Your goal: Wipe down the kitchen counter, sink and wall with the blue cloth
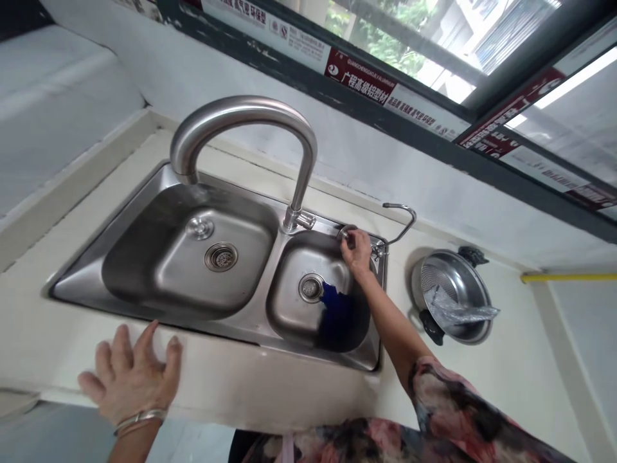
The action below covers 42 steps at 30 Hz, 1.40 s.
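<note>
My left hand (pixel 132 374) lies flat with fingers spread on the front edge of the cream counter (pixel 231 379), just before the steel double sink (pixel 159 193). My right hand (pixel 357 251) reaches over the small right basin (pixel 294 292) and its fingers close around a small round metal fitting (pixel 346 232) on the sink's back rim, beside the thin curved tap (pixel 401 222). The tall main faucet (pixel 250 128) arcs over the left basin (pixel 164 263). A dark blue object (pixel 337 315) lies in the right basin.
A steel colander pot (pixel 463 270) with black handles holds crumpled clear plastic (pixel 457 310) on the counter to the right. A yellow bar (pixel 569 277) sticks out at the far right. The window frame (pixel 434 148) with printed labels runs along the wall behind.
</note>
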Each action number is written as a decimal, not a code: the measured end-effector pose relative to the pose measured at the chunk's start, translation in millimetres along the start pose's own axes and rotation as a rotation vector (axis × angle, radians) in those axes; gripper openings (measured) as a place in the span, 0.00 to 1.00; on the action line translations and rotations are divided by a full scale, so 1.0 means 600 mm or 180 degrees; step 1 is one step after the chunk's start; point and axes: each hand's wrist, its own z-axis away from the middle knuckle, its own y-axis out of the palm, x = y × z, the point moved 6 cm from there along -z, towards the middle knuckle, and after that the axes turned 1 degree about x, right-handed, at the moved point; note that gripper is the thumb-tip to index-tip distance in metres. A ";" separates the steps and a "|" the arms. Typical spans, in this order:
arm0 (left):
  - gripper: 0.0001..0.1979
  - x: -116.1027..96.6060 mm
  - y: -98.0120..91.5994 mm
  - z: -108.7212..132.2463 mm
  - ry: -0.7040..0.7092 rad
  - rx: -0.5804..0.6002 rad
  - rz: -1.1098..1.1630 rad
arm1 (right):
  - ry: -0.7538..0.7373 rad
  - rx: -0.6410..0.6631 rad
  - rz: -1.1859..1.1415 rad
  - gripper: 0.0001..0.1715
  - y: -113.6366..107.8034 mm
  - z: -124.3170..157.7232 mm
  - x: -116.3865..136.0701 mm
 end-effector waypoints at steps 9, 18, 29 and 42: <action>0.37 -0.003 -0.001 0.001 0.0130 -0.0048 -0.0100 | 0.0091 -0.0196 0.0266 0.22 -0.005 -0.118 -0.038; 0.36 -0.004 -0.005 0.005 0.0255 -0.0080 -0.0033 | 0.0028 0.3267 0.0967 0.38 0.075 0.269 0.048; 0.36 -0.006 0.001 0.003 0.0147 0.0007 0.0025 | -0.0729 0.3810 0.0399 0.15 0.142 0.383 0.145; 0.37 0.001 0.003 0.000 -0.0005 0.0065 -0.0291 | -0.0766 0.2817 0.0652 0.21 0.278 0.132 0.109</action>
